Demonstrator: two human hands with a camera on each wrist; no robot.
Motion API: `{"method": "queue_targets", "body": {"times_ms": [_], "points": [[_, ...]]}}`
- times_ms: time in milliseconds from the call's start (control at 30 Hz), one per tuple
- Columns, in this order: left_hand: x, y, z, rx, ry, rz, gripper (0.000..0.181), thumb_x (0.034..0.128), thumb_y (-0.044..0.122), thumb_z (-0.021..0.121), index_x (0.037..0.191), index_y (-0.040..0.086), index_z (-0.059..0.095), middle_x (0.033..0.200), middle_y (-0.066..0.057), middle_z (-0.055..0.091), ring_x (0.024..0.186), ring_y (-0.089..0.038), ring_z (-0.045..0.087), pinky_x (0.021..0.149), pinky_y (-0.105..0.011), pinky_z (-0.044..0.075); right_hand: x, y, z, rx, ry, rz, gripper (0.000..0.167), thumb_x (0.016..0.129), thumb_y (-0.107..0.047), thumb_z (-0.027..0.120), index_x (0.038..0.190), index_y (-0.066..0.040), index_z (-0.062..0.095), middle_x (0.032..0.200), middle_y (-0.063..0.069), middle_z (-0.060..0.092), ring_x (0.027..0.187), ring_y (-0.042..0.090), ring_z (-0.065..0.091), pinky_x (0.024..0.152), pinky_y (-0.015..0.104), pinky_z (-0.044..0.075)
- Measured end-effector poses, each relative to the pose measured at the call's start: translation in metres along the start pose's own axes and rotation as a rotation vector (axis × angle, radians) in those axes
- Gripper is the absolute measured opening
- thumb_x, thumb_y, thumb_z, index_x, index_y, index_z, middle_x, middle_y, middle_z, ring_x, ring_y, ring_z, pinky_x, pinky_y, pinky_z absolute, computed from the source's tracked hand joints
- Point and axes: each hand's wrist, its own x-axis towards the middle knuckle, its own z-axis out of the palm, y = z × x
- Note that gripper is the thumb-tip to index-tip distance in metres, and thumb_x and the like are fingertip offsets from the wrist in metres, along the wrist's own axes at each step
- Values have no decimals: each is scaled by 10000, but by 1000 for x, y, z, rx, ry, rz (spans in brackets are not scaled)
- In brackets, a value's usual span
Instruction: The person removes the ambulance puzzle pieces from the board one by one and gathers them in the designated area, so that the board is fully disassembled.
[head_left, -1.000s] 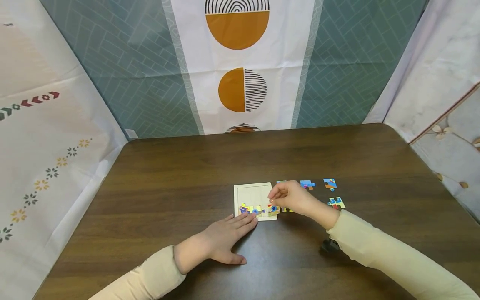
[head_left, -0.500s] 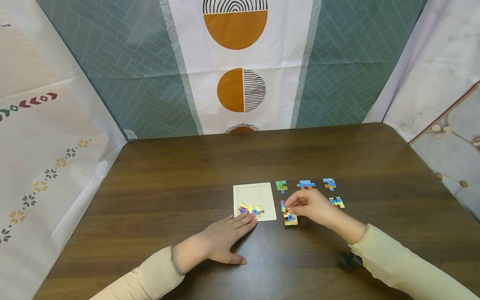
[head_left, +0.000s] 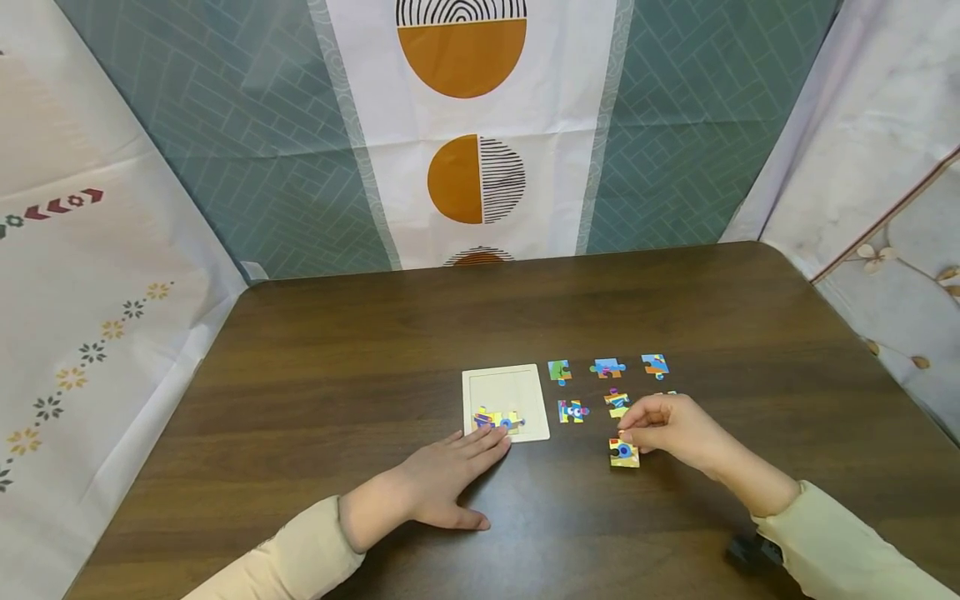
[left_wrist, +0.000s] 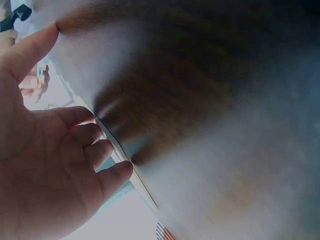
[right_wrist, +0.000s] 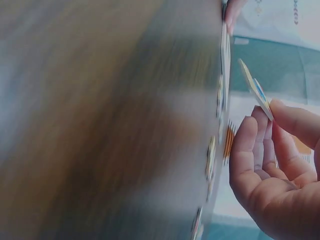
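My right hand pinches a yellow jigsaw piece with a blue round mark between thumb and fingertips. In the right wrist view that jigsaw piece is seen nearly edge-on, raised off the table. My left hand lies flat with fingers spread, its fingertips on the lower edge of a pale wooden puzzle tray. Inside the tray's lower part sit joined yellow and purple pieces, partly covered by the fingers. In the left wrist view the left hand has its fingers extended, holding nothing.
Right of the tray, loose pieces lie in rows on the brown table: a green one, blue ones, a purple and yellow one and another. One more is mostly hidden behind the right hand. Patterned cloths hang around the table.
My right hand has carried the yellow piece from over the tray's lower right corner rightward, past the loose pieces. My left hand has stayed in place. The view has shifted slightly.
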Motion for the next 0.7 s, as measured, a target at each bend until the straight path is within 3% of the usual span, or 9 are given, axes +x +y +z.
{"method": "queue_targets", "body": {"times_ms": [233, 500, 700], "points": [[-1, 1, -1, -9, 0, -4, 898, 831, 489, 667, 1521, 121, 225, 1602, -4, 148, 1468, -189, 152, 1158, -428, 239, -10, 9, -22, -39, 16, 27, 249, 852, -106, 694, 981, 102, 648, 821, -17, 688, 681, 88, 613, 645, 293, 549], [-1, 1, -2, -6, 0, 1, 895, 836, 484, 667, 1521, 114, 225, 1602, -14, 148, 1468, -196, 151, 1155, -434, 244, -17, 16, -45, -116, 71, 94, 239, 868, -103, 676, 1007, 89, 646, 852, 22, 708, 657, 117, 601, 635, 284, 532], [-1, 1, -1, -7, -2, 0, 895, 838, 482, 665, 1522, 115, 220, 1602, -13, 143, 1469, -195, 148, 1155, -437, 243, -19, 24, -53, -190, 53, 137, 215, 880, -97, 653, 997, 83, 652, 885, 78, 701, 686, 104, 603, 645, 277, 529]]}}
